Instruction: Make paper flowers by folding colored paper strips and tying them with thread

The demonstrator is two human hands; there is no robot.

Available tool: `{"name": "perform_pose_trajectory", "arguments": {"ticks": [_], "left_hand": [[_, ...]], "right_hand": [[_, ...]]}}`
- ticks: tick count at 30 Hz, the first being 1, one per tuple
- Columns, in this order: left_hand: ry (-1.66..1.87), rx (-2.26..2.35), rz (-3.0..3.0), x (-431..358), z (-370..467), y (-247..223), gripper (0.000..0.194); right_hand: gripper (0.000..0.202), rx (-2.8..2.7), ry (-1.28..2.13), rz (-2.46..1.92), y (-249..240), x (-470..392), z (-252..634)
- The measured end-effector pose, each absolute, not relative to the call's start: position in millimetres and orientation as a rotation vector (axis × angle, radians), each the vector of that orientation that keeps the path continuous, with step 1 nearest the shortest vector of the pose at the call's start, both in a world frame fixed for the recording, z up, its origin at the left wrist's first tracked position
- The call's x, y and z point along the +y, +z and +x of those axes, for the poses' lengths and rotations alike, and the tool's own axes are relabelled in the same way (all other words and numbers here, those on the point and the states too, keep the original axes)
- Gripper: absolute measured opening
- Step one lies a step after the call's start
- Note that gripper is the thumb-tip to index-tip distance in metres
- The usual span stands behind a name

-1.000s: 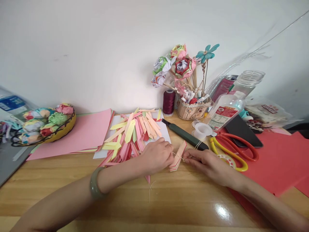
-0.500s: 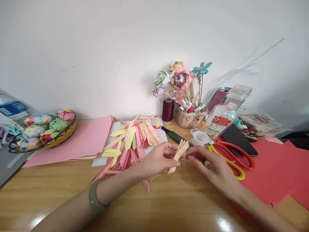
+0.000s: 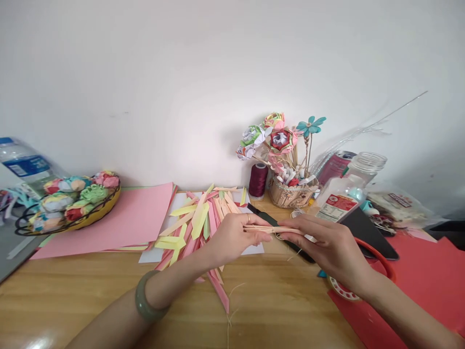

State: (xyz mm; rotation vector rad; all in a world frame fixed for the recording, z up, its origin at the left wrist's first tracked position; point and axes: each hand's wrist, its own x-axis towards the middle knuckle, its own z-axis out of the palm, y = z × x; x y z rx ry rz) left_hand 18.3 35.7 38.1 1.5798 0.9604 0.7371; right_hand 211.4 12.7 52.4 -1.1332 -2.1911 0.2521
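Observation:
Between my hands, just above the table, is a flat bundle of folded peach paper strips (image 3: 273, 230), held level and tied at the middle with thin thread. My left hand (image 3: 241, 236) pinches its left end between thumb and fingers. On its right end, my right hand (image 3: 319, 237) grips the same bundle, with thumb below and fingers above. A heap of folded paper strips (image 3: 199, 220) in pink, yellow and peach lies behind my left hand. Beneath my right hand lie red-handled scissors (image 3: 387, 264), partly hidden, and behind the bundle a black-handled tool (image 3: 274, 218).
Paper flowers (image 3: 281, 140) stand in a wooden basket (image 3: 292, 195) beside a maroon thread spool (image 3: 258, 180). A clear bottle (image 3: 336, 206) leans at right above red paper (image 3: 417, 281). On the left, a yellow basket (image 3: 96, 218) of paper flowers rests near pink paper (image 3: 145, 213).
The peach bundle has turned from upright and fanned to level and flat. My right hand has moved in and closed on its right end. The whole view has shifted slightly.

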Motion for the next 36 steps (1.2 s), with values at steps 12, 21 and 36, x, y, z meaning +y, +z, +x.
{"name": "perform_pose_trajectory", "arguments": {"ticks": [12, 21, 36], "left_hand": [[0.856, 0.87, 1.934, 40.3, 6.8, 58.0, 0.029], [0.922, 0.79, 1.628, 41.4, 9.7, 44.6, 0.019], [0.873, 0.993, 1.688, 33.4, 16.3, 34.9, 0.019]], "right_hand": [[0.031, -2.224, 0.794, -1.114, 75.4, 30.2, 203.6], [0.026, -2.237, 0.83, -1.06, 76.5, 29.0, 202.7], [0.029, -2.408, -0.192, -1.04, 56.2, 23.5, 188.1]]}}
